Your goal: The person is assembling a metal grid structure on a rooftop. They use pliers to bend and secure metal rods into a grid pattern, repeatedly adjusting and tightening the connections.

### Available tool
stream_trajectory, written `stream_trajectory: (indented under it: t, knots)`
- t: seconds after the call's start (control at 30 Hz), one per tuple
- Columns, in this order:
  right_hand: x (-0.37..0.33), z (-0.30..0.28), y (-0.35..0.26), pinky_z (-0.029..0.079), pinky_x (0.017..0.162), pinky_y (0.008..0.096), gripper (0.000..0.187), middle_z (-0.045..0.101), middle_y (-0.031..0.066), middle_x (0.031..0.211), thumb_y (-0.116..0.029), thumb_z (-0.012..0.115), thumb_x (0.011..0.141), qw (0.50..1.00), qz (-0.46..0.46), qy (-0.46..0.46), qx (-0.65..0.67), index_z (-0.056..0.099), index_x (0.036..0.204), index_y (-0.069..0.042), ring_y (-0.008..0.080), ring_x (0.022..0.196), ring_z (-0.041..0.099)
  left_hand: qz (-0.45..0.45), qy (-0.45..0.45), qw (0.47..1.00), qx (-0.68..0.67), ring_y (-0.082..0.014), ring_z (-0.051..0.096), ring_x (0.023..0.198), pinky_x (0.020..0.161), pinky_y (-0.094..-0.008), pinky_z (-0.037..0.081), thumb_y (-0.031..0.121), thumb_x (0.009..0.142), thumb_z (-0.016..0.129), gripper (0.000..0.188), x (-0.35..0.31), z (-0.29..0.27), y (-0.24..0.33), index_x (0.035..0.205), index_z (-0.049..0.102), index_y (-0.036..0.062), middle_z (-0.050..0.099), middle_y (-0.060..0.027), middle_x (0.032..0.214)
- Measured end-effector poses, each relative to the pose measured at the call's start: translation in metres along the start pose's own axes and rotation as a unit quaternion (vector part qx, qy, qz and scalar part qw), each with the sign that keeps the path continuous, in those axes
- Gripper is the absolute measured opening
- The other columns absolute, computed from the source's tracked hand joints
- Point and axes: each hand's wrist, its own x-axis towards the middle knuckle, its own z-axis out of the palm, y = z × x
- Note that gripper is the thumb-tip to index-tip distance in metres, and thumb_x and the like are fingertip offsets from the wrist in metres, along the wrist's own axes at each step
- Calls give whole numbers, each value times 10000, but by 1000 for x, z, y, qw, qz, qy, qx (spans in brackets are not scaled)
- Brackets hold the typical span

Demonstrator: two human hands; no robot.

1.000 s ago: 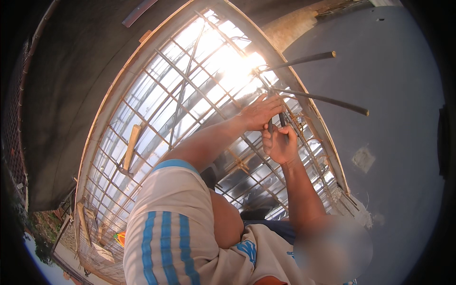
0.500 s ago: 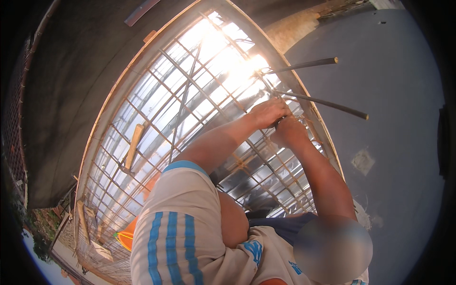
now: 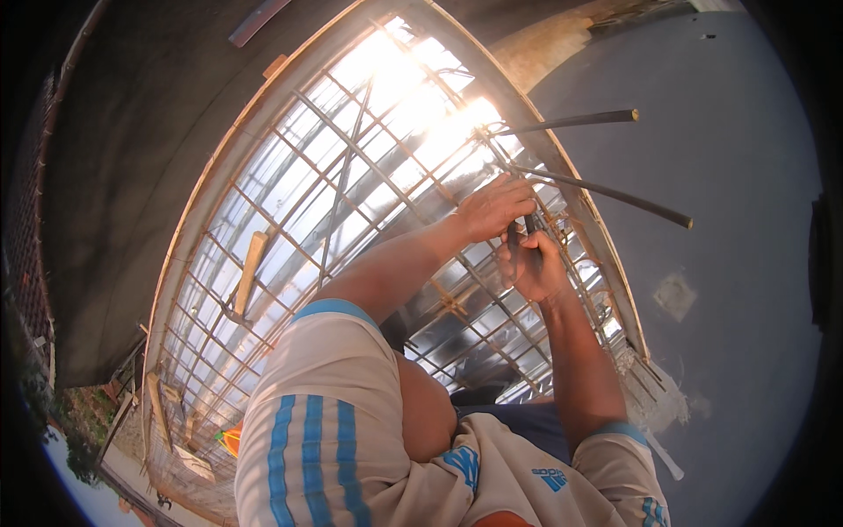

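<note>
dark two-handled tool (image 3: 514,241) at the rebar grid (image 3: 353,147), near its right side. right hand (image 3: 540,272) clamped on the handles. left hand (image 3: 494,209) obscures the upper end; its grip cannot be told. beyond, two bars (image 3: 615,191) project across the side board (image 3: 600,241); wooden-handled hammer (image 3: 252,262) lies left.

Left hand (image 3: 499,208) and right hand (image 3: 534,268) close together; narrow gap between them blocked by dark two-handled metal tool (image 3: 513,244). Rust-brown steel-bar grid (image 3: 452,303) beneath both hands, barring way down except through small openings. Just beyond left hand, up and right, two long dark rods (image 3: 632,199) jut outward; wedge-shaped gap between them open. Right of right hand, raised pale-edged form board (image 3: 597,224); past it, open room. Well left of left hand, wooden-handled hammer (image 3: 250,263) obstructs grid.
</note>
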Motion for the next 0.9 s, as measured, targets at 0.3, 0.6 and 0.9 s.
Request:
stream_trajectory:
  t: [0.3, 0.6, 0.9]
  knots:
    - [-14, 62, -45, 569, 564, 339, 689, 664, 218, 999, -455, 759, 700, 506, 59, 175, -843, 611, 1094, 90, 299, 751, 691, -5, -97, 994, -56, -311, 427, 1311, 1114, -498, 321, -6, 775, 571, 317, 22, 5, 2, 1072, 602, 99, 567, -76, 1222]
    - [-5, 67, -47, 545, 583, 385, 400, 651, 162, 839, -360, 630, 769, 695, 153, 212, -670, 662, 871, 26, 253, 730, 677, -72, -66, 995, 23, -253, 464, 1248, 1081, -459, 318, 3, 794, 568, 517, 10, -18, 9, 1285, 520, 159, 559, -40, 1255]
    - [4, 18, 0, 450, 386, 358, 264, 558, 83, 718, -226, 506, 796, 991, 44, 89, -89, 541, 1001, -64, 234, 562, 593, -188, 108, 972, 94, -354, 359, 1319, 1057, -487, 299, 172, 681, 759, 850, -37, -3, 4, 1436, 369, 157, 386, -137, 1431]
